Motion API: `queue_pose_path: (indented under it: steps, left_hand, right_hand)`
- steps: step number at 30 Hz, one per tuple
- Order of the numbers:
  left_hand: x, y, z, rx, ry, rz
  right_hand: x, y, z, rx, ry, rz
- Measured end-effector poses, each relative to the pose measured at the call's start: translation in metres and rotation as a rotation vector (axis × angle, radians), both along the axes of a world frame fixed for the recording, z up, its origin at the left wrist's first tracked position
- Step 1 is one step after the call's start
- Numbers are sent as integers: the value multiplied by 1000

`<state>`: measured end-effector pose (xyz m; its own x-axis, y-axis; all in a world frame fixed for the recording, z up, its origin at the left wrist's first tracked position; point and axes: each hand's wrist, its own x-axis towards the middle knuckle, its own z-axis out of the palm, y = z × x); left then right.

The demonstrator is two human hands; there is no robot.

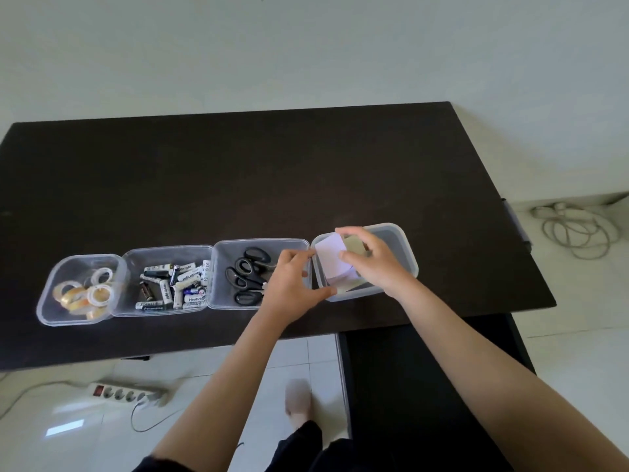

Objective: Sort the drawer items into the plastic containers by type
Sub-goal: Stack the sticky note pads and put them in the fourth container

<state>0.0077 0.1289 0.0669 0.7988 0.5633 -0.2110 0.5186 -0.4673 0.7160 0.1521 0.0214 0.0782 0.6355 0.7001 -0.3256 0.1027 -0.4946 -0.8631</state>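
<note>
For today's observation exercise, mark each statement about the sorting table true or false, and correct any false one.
1. Four plastic containers stand in a row on the dark table. True.
2. The scissors lie in the leftmost container. False: tape rolls fill that one; the scissors are third from the left.
3. The batteries are second from the left. True.
4. Both hands are at the tape container. False: the left hand and right hand are at the rightmost container, on paper pads.
</note>
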Motion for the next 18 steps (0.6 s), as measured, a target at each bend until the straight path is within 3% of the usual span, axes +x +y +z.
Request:
queue_pose_path:
  steps: [9, 18]
  left_hand:
    - [3, 6, -9, -139, -30, 82]
    - [6, 3, -11, -231, -59, 165]
  right_hand:
    - [2, 11, -2, -440, 96, 102]
    - [3, 15, -1, -510, -34, 130]
